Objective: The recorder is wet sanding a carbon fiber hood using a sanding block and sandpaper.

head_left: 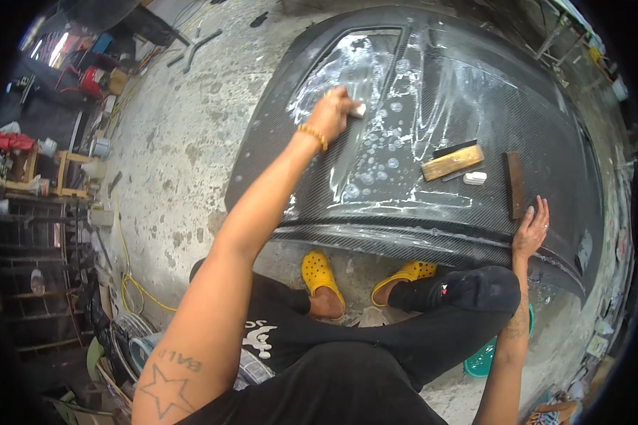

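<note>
Wet-sanding the carbon panel, I guess you'd call it.

My left hand [331, 113] has its fingers curled tight around a small pale block [358, 110], its long axis pointing right, pressed on the soapy carbon-fibre panel [539, 134]. My right hand [530, 228] lies open, fingers spread flat on the panel's near edge, just below a dark bar [515, 185]. Teal basin [483, 360] near my knee, can't tell what's inside.

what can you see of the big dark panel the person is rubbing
The panel is a large dark car body part with a fine woven look, like carbon fibre. It lies flat on the concrete floor in front of the seated person. Its surface is wet, with soapy streaks and bubbles. The left hand presses a small pale block on it; the right hand rests on its near edge.
</note>
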A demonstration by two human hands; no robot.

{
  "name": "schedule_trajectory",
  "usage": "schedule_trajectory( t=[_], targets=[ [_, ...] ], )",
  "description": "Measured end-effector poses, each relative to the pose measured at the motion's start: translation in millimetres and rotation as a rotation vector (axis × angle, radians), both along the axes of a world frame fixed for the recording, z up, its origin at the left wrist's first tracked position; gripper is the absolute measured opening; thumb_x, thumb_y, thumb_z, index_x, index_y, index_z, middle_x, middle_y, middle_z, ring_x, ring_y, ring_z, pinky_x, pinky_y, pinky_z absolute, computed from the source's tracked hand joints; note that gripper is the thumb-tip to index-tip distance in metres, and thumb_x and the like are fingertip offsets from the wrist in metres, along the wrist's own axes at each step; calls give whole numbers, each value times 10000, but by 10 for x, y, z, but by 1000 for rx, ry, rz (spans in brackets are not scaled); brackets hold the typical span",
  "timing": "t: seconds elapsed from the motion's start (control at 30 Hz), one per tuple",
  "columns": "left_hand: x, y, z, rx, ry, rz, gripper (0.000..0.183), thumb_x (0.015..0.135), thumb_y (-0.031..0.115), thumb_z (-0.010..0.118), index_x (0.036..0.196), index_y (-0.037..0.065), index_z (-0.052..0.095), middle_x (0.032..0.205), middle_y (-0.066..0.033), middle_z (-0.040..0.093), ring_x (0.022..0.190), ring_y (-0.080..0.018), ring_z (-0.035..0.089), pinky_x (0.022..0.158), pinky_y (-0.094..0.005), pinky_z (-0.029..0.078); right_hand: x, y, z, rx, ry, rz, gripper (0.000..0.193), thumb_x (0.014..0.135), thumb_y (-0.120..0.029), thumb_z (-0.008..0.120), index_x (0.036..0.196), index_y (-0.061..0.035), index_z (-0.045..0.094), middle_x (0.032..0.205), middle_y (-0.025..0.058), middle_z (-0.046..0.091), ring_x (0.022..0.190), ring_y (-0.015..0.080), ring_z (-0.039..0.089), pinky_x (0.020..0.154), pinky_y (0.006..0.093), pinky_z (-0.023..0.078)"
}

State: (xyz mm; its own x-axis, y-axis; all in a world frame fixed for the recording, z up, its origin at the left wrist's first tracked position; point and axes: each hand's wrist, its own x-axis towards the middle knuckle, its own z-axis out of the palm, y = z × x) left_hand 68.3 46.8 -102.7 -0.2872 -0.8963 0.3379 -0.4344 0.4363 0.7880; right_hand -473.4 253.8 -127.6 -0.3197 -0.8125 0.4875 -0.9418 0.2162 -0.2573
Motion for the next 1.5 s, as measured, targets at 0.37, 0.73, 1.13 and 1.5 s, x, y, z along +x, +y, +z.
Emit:
schedule_trajectory(
  t=[0.37, 0.73, 1.13, 1.5],
  targets=[
    [1012, 2446, 599, -23, -492, 48, 404, 786, -122, 622, 1141, 42, 723, 1043, -138, 654, 971, -341, 649, 848, -420, 555, -89, -52, -157, -3, 2, -9, 457, 1095, -406, 430, 1460, -169, 570, 1535, 87, 519, 1409, 323, 481, 1143, 465, 373],
    [469, 524, 115, -367, -505, 45, 315, 814, -121, 580, 1053, 30, 720, 1058, -146, 690, 991, -347, 688, 863, -414, 580, -214, 102, -78, 30, -6, -50, 444, 1094, -382, 435, 1462, -173, 568, 1538, 61, 520, 1406, 309, 484, 1148, 469, 360],
    [213, -1742, 86, -316, -553, 171, 292, 760, -96, 620, 945, 51, 792, 965, -169, 701, 904, -376, 695, 821, -406, 566, -70, 14, -8, 30, -50, 25, 445, 1077, -345, 432, 1451, -150, 575, 1540, 61, 521, 1423, 292, 465, 1143, 442, 357],
    [1096, 1694, 183, -129, -555, 11, 280, 738, -128, 625, 894, 72, 745, 917, -109, 643, 895, -350, 644, 800, -428, 549, -386, -11, -221, 54, 17, -13, 470, 1073, -438, 470, 1463, -191, 558, 1518, 73, 532, 1414, 304, 477, 1149, 459, 366]
  ],
)
